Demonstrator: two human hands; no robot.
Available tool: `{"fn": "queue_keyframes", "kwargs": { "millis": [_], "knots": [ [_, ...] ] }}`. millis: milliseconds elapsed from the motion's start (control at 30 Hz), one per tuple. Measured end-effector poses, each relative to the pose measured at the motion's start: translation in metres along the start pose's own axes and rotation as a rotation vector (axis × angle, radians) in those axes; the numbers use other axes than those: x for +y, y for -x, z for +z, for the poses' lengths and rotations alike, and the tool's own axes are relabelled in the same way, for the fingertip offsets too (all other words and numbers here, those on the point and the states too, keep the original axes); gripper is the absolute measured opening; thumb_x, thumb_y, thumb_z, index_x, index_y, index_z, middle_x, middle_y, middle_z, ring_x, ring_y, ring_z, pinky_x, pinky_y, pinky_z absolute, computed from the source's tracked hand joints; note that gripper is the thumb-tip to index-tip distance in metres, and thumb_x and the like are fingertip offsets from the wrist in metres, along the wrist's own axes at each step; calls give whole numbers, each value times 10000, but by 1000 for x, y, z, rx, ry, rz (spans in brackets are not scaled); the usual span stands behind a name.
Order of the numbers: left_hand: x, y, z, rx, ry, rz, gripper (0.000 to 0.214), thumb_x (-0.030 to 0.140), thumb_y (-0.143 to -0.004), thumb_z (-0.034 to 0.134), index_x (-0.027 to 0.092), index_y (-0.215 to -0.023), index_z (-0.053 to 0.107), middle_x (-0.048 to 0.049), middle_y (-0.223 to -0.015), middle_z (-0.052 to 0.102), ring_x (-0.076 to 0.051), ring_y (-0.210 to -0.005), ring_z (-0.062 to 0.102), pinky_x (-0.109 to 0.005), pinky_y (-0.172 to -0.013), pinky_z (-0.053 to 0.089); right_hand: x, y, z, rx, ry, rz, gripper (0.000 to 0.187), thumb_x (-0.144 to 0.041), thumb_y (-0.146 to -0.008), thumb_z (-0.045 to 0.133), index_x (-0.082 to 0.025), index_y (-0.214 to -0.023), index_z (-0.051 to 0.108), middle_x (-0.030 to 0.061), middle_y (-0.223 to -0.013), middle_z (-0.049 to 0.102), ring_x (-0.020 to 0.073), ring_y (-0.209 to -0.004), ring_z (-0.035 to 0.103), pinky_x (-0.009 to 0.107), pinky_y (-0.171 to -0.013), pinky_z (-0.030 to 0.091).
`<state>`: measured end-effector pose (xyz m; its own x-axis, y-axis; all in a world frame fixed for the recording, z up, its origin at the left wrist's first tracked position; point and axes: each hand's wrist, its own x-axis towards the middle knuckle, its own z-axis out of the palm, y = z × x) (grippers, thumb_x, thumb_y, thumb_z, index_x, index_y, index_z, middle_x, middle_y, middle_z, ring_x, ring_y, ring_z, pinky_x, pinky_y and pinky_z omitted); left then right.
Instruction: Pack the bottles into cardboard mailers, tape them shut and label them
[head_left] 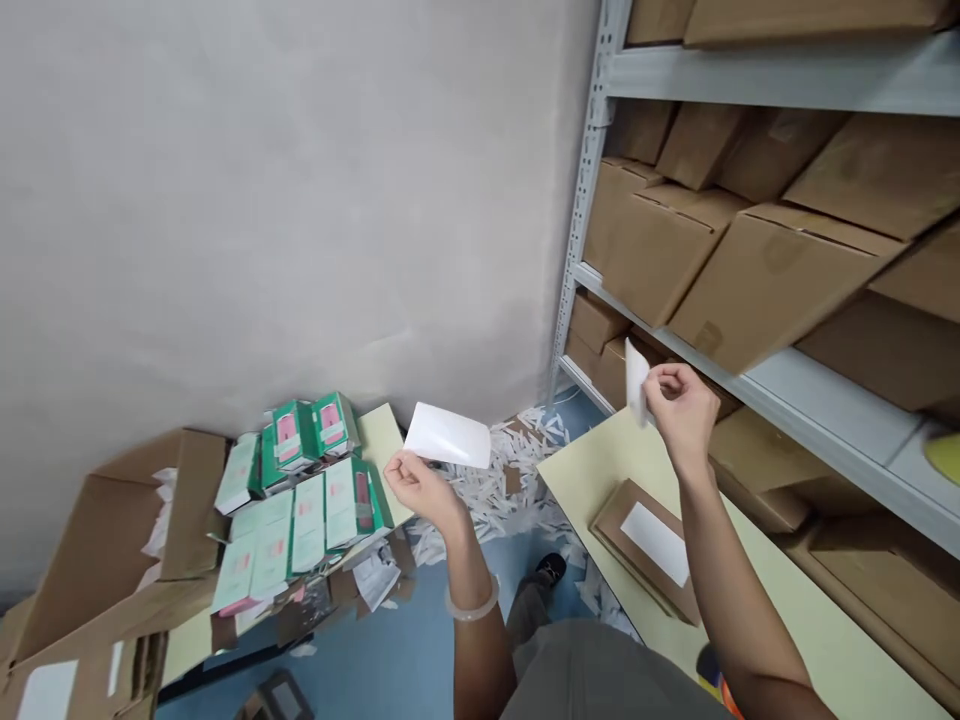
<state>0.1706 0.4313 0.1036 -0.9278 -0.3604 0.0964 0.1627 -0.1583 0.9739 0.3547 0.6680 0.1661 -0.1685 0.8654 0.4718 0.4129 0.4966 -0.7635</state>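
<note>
In my left hand [424,488] is a glossy white sheet [448,437], pinched at its lower left corner and standing out to the right, slightly curled. My right hand [681,400], raised over the right table [592,462], pinches a smaller piece of white paper [636,380] seen nearly edge-on. Whether either piece is a sticky label or its backing, I cannot tell. Below my right hand lies a flat brown cardboard box [637,500] with a white label [656,540] on its top; it seems to rest on another like it.
Green and white boxes [307,525] crowd the left table, beside an open carton [127,520]. Discarded white paper strips [487,500] cover the floor between the tables. Metal shelving [817,400] packed with cartons [780,270] rises on the right, close to my right arm.
</note>
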Motion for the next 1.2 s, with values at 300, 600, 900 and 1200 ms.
{"fn": "queue_keyframes", "kwargs": {
  "millis": [300, 600, 900, 1200],
  "knots": [
    [-2, -49, -16, 45, -24, 2, 206, 409, -885, 548, 211, -865, 492, 65, -686, 415, -107, -644, 477, -230, -657, 408, -44, -20, 132, -426, 180, -238, 384, -347, -815, 583, -173, -1135, 702, 127, -908, 780, 284, -875, 721, 361, -816, 494],
    [13, -14, 43, -315, 44, 69, 214, 402, -966, 504, 197, -938, 557, 29, -764, 550, -107, -698, 560, -217, -680, 463, -61, 20, 86, -573, -285, -182, 477, -472, -909, 548, -200, -1292, 628, 97, -986, 772, 244, -943, 714, 392, -844, 547],
    [48, 112, 89, -1382, 107, 703, 204, 287, -981, 529, 236, -1162, 608, -78, -1247, 668, -208, -1223, 594, -417, -1045, 475, -29, 38, -21, -174, -537, 139, 406, -532, -822, 695, -215, -1073, 665, 50, -973, 742, 206, -913, 702, 343, -821, 566],
    [35, 190, 102, -1699, 352, 768, 257, 387, -940, 609, 250, -1156, 636, -85, -1378, 581, -240, -1355, 487, -493, -1166, 351, 36, 92, -121, 461, -429, 355, 319, -429, -711, 802, -207, -911, 690, 36, -911, 731, 188, -844, 684, 295, -741, 556]
  ]
}}
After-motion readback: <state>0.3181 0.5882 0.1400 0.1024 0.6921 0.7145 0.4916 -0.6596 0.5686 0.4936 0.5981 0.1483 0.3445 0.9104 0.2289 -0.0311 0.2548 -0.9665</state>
